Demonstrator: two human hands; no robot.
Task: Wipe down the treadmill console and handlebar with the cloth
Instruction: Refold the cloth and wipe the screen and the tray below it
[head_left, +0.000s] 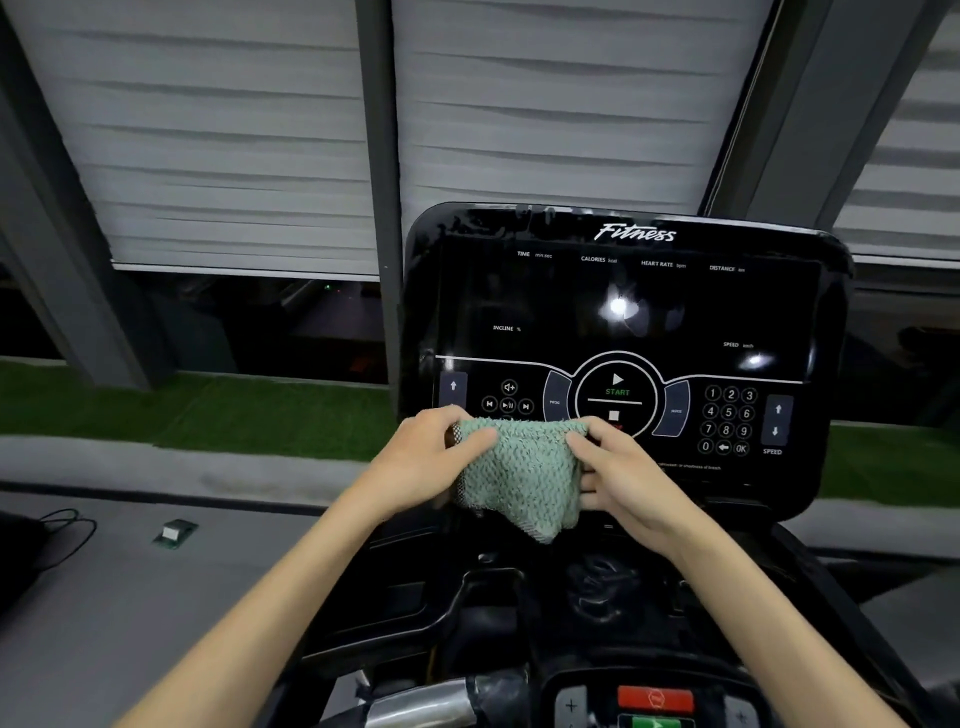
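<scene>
Covering console (649, 322): cloth (519, 480), left hand (436, 462), right hand (626, 480).

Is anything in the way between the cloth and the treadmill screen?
Nothing that shows. The left hand and right hand both grip the cloth, held right in front of the console's lower buttons. No object lies between them. Whether the cloth touches the console cannot be told.
</scene>
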